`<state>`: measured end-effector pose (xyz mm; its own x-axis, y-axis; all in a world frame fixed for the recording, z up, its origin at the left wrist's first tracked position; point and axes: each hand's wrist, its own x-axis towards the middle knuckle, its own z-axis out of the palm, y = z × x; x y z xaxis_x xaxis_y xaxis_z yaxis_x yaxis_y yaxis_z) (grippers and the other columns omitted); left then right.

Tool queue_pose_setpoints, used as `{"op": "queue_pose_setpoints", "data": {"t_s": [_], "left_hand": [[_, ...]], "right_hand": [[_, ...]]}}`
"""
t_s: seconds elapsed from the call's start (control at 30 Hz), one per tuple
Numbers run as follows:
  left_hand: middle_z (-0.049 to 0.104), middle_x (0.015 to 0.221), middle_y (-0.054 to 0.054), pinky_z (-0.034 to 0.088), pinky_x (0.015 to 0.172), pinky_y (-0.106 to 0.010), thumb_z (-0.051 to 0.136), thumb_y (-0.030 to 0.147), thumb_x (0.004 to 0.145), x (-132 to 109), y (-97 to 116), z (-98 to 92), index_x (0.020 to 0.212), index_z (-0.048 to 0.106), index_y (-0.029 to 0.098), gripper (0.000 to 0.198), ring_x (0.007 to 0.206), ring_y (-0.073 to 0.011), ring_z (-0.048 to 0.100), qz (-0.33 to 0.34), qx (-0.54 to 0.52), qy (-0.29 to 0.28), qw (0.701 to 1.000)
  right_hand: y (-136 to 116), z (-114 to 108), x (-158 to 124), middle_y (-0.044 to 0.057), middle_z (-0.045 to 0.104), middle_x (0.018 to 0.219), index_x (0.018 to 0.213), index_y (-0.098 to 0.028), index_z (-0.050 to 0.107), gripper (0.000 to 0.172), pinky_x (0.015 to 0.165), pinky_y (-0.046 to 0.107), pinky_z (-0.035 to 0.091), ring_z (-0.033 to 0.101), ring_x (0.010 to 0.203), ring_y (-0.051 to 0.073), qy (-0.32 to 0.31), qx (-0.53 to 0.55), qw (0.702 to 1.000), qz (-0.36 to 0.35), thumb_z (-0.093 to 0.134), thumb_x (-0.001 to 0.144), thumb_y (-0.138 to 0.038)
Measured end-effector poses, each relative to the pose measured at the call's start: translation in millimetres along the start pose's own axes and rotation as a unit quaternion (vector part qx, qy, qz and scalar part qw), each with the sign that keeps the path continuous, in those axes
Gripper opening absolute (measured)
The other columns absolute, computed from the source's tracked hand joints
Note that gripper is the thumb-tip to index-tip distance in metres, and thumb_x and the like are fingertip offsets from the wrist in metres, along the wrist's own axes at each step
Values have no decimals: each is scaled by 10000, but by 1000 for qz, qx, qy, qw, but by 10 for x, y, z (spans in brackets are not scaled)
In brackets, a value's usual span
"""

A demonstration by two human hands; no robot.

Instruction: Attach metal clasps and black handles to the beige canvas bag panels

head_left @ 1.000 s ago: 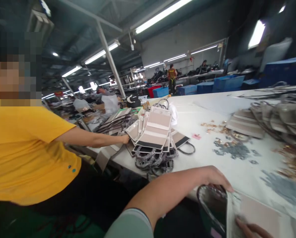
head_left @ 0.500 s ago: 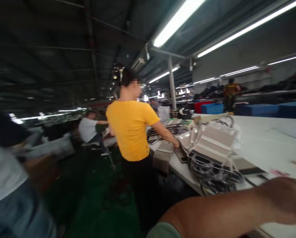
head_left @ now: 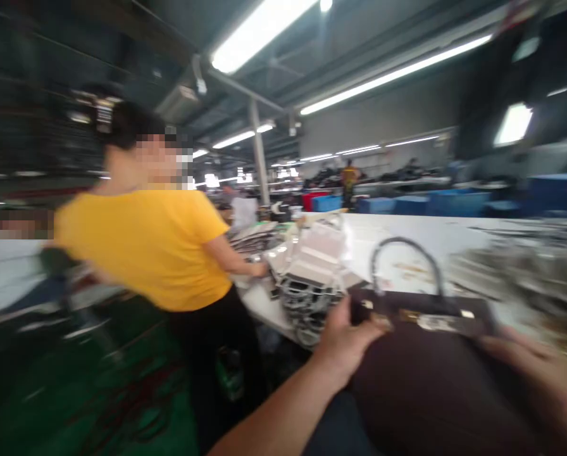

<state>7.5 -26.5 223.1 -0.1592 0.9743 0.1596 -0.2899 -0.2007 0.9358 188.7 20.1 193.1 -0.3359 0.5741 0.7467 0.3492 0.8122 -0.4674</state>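
Observation:
A dark brown handbag [head_left: 430,373] with an arched top handle [head_left: 409,244] and gold-coloured metal fittings fills the lower right of the head view. My left hand [head_left: 347,335] grips its upper left corner, thumb laid over the top edge. At the bag's right side is my right hand [head_left: 533,364], blurred, with its fingers against the bag's edge and partly hidden. Beyond my left hand, a pile of beige and dark bag pieces [head_left: 314,253] with looped dark handles lies on the white table [head_left: 359,234].
A co-worker in a yellow top [head_left: 145,247] stands close on the left, one hand at the pile. More blurred grey pieces [head_left: 525,266] lie on the table at right. Blue bins [head_left: 457,201] line the back. Dark cords are scattered on the green floor [head_left: 136,392].
The view has swung to the right, and the co-worker now appears nearer and further left. The handbag has come into sight with both my hands on it; before, only one outstretched arm showed.

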Motion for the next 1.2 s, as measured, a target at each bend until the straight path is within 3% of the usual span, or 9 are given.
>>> {"op": "queue_pose_setpoints", "data": {"t_s": [0.07, 0.17, 0.23, 0.3, 0.4, 0.53, 0.67, 0.93, 1.2], "left_hand": [[775, 1161, -138, 530, 1030, -442, 875, 434, 776, 283, -181, 79, 1110, 754, 160, 448, 1122, -316, 713, 3, -36, -29, 999], [791, 1024, -102, 511, 1044, -411, 854, 501, 796, 611, -503, 216, 1007, 763, 152, 417, 1111, -295, 710, -21, -45, -39, 998], [792, 1004, -99, 492, 1076, -406, 845, 531, 800, 687, -626, 291, 967, 766, 147, 426, 1134, -292, 704, -54, -57, -36, 996], [790, 1091, -116, 469, 1121, -418, 820, 529, 830, 709, -677, 346, 1050, 769, 149, 442, 1207, -297, 681, -95, -98, -49, 989], [774, 1190, -130, 455, 1157, -458, 805, 480, 860, 758, -715, 398, 1190, 750, 153, 468, 1268, -311, 657, -140, -149, -67, 977], [767, 1228, -128, 452, 1179, -476, 808, 455, 864, 873, -802, 401, 1233, 741, 153, 482, 1291, -324, 648, -167, -171, -46, 970], [751, 1272, -130, 443, 1198, -464, 776, 428, 903, 937, -887, 355, 1254, 735, 149, 450, 1329, -318, 623, -180, -185, -33, 966], [765, 1246, -113, 449, 1202, -435, 780, 306, 905, 976, -944, 327, 1279, 724, 156, 407, 1304, -295, 647, -186, -199, -20, 962], [765, 1243, -114, 453, 1200, -422, 774, 340, 915, 880, -854, 384, 1244, 740, 160, 377, 1294, -282, 654, -159, -181, -10, 971]], "right_hand": [[228, -379, -177, 84, 815, 1022, 1216, -130, 767, 523, 697, 374, 628, 768, 825, 279, 55, 35, 982, 178, 547, 976, -538], [398, -629, -343, 83, 776, 1227, 1375, -244, 700, 577, 846, 397, 613, 743, 1062, 339, 159, 111, 918, 345, 688, 856, -494], [461, -654, -397, 74, 698, 1381, 1475, -296, 605, 752, 947, 409, 576, 688, 1178, 339, 189, 59, 915, 351, 769, 776, -518], [519, -648, -431, 74, 693, 1371, 1512, -314, 559, 868, 950, 425, 563, 686, 1138, 331, 195, -17, 917, 347, 818, 719, -555], [612, -645, -447, 87, 749, 1225, 1456, -283, 626, 814, 934, 443, 547, 696, 1049, 326, 197, -73, 914, 346, 809, 731, -605], [736, -621, -423, 95, 731, 1313, 1388, -241, 690, 646, 1115, 476, 441, 617, 1280, 349, 227, 33, 901, 367, 665, 885, -647], [880, -522, -444, 82, 718, 1352, 1407, -242, 678, 613, 1196, 515, 350, 557, 1368, 359, 254, 124, 877, 388, 634, 929, -624], [975, -382, -556, 69, 771, 1228, 1437, -258, 652, 622, 1071, 468, 493, 650, 1243, 349, 295, 271, 817, 416, 699, 902, -571], [929, -359, -582, 67, 780, 1205, 1407, -256, 678, 619, 937, 406, 565, 696, 1146, 324, 320, 280, 802, 419, 713, 879, -577]]}}
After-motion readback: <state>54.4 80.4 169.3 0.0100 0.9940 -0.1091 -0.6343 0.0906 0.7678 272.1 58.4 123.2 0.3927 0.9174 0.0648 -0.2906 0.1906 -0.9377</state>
